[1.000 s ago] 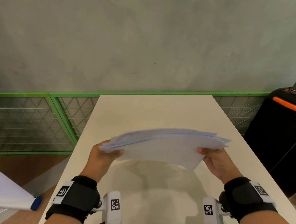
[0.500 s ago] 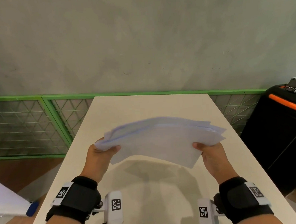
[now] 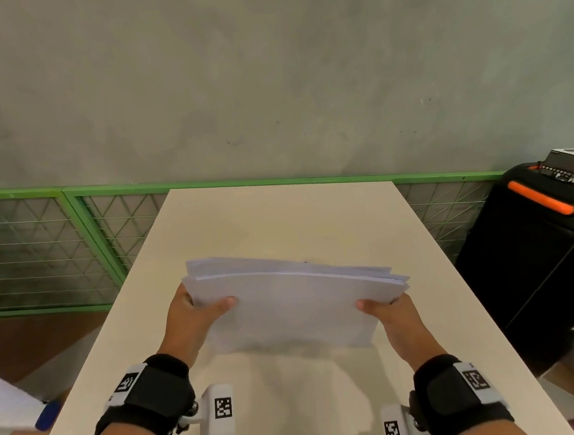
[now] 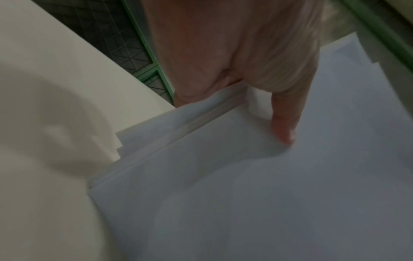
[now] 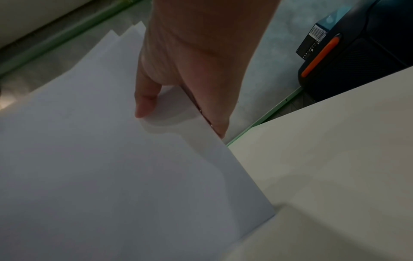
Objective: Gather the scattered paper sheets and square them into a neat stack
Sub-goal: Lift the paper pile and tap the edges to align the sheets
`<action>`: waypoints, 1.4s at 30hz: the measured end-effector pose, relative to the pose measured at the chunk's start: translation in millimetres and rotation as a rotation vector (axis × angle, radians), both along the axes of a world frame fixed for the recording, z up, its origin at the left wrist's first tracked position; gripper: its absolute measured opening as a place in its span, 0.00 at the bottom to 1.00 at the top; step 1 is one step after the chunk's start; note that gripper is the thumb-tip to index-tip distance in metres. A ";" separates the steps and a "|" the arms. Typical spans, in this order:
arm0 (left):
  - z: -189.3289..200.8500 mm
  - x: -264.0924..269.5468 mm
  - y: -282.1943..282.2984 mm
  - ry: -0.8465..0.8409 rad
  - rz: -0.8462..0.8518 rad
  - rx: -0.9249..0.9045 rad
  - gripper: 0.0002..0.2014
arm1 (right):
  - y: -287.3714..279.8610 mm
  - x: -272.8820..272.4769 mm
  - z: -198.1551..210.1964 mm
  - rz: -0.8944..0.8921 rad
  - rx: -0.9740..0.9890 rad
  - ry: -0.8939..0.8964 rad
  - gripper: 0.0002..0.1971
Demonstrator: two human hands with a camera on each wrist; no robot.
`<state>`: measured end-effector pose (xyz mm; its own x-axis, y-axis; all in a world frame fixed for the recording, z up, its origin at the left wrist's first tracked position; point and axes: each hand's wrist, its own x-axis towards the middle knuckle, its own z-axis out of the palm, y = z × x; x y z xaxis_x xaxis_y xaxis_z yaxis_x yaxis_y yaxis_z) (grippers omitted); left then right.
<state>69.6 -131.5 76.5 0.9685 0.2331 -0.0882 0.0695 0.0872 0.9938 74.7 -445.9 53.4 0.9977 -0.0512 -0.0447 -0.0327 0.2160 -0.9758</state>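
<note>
A bundle of white paper sheets (image 3: pixel 294 304) stands on its long edge, tilted, over the middle of the beige table (image 3: pixel 279 217). My left hand (image 3: pixel 197 310) grips its left end, thumb on the near face. My right hand (image 3: pixel 388 308) grips the right end the same way. The sheets' edges are staggered at the top corners, as the left wrist view shows on the paper stack (image 4: pixel 245 176) and the right wrist view on the paper stack (image 5: pixel 111 159). The fingers behind the paper are hidden. In the head view the lower edge looks down at the table.
A green mesh fence (image 3: pixel 79 247) runs behind and left of the table. A black case with an orange handle (image 3: pixel 533 252) stands at the right. A white object with a blue tip (image 3: pixel 39 414) lies low on the left.
The bundle has swung from nearly flat and raised to more upright, and has come down toward the table. Both hands kept their grip at its ends.
</note>
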 end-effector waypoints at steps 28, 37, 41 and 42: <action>-16.2 25.8 5.5 -0.082 -0.111 -0.051 0.37 | 5.2 22.9 -2.4 0.028 0.026 -0.009 0.23; -29.2 33.9 8.0 -0.015 -0.161 -0.161 0.37 | 10.2 31.9 -11.3 0.069 0.007 0.067 0.39; -30.0 36.1 6.7 0.020 -0.177 -0.068 0.27 | 13.5 35.7 -14.0 0.051 -0.037 0.104 0.38; -29.8 36.5 5.6 0.024 -0.159 -0.056 0.22 | 13.7 35.6 -15.0 0.026 -0.035 0.115 0.34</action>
<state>106.1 -125.9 46.8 0.9902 0.0711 -0.1201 0.1104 0.1281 0.9856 110.3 -432.1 38.5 0.9871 -0.0292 -0.1576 -0.1499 0.1795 -0.9723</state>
